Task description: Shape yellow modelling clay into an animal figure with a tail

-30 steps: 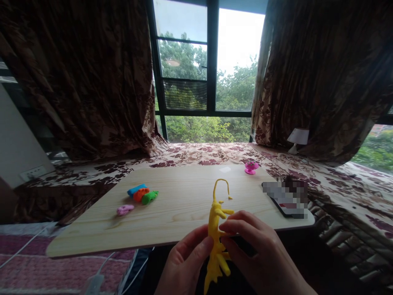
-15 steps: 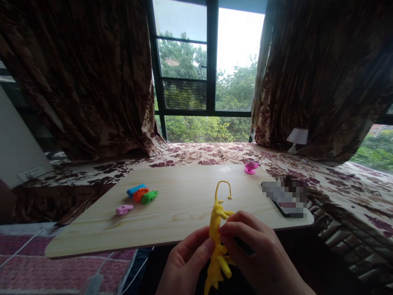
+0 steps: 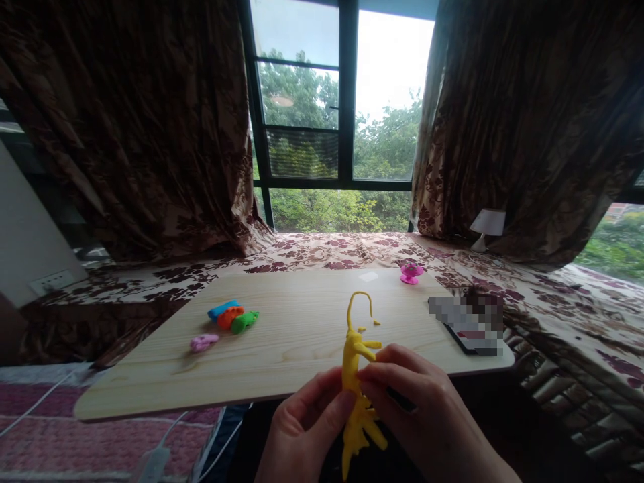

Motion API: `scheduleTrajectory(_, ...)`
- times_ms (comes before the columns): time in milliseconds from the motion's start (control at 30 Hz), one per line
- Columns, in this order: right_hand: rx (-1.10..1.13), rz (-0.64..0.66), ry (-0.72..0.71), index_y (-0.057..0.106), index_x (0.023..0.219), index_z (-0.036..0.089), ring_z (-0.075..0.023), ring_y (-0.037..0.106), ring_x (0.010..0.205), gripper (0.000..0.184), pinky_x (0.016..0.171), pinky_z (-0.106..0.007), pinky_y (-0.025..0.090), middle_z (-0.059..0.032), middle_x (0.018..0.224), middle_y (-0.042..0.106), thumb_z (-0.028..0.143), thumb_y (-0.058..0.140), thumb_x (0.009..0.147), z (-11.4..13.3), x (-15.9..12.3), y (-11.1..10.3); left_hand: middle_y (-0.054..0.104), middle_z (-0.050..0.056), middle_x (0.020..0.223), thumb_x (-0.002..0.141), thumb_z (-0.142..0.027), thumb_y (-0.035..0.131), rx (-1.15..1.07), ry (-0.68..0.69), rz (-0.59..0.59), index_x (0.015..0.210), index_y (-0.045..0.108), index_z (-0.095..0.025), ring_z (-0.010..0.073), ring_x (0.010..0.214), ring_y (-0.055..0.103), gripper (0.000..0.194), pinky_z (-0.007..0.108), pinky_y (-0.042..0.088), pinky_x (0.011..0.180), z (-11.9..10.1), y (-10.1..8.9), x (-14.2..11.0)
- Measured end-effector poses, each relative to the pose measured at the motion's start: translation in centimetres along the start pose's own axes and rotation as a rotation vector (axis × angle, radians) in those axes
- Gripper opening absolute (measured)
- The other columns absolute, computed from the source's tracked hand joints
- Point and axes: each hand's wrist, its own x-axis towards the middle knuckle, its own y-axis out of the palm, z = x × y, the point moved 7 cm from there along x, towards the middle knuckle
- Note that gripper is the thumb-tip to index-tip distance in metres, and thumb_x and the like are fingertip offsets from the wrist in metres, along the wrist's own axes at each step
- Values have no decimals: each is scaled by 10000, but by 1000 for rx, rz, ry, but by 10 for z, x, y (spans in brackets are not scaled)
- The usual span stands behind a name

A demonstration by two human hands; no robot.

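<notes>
A yellow clay figure [image 3: 351, 365] is held upright over the table's near edge. It has a long body, thin limbs sticking out to the right, a forked lower end and a thin curved strand at its top. My left hand [image 3: 309, 426] pinches the body from the left between thumb and fingers. From the right, my right hand [image 3: 425, 402] has its fingers closed at the figure's middle; its fingertips are partly hidden. Small yellow clay bits [image 3: 376, 323] show just beyond the figure, by the strand's end.
Blue [image 3: 223, 309], orange [image 3: 229, 318] and green clay pieces [image 3: 245, 323] lie on the wooden table [image 3: 166, 376], with a pale pink piece [image 3: 204, 343] nearby. A bright pink figure [image 3: 411, 272] stands at the far edge. A dark flat object [image 3: 465, 329], partly blurred, lies right.
The yellow figure has tilted slightly: its top strand has shifted left and its lower end has swung right. Both hands keep their grip, almost in place.
</notes>
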Motion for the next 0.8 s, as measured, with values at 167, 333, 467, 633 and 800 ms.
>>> scheduleTrajectory(167,-25,-57,-4,581,1083,235,-177,582,934,239,835,-285,481,-59,1059,583,196,524,853,1,-6,-12,730,52,915,615,-270,760,-29,91,-61,965,671,-189,226,926,649,370,234,507,771,-4,-6,3)
scheduleTrajectory(333,-100,-136,-28,629,918,208,-204,580,891,131,754,-321,496,-68,969,594,201,585,795,5,-4,-12,731,37,906,633,-275,745,24,123,-29,932,678,-185,196,858,665,319,201,519,723,-9,-1,-1)
scheduleTrajectory(467,-118,-158,-1,637,848,198,-208,576,859,104,738,-338,487,-64,914,597,158,592,762,6,-1,-6,737,14,854,603,-265,763,18,143,-32,872,694,-194,181,818,668,287,188,519,704,-13,3,-5)
scheduleTrajectory(633,-99,-150,8,636,829,199,-200,571,866,108,742,-324,477,-55,906,594,136,576,765,5,0,-4,734,9,828,596,-273,763,70,174,-29,843,696,-196,166,793,657,267,178,508,685,-16,5,-6)
scheduleTrajectory(800,-82,-121,7,619,806,196,-188,562,880,75,761,-305,465,-49,918,591,144,568,786,4,0,-3,708,-7,739,632,-270,738,179,254,22,850,691,-211,156,795,637,231,183,490,703,-21,5,-5)
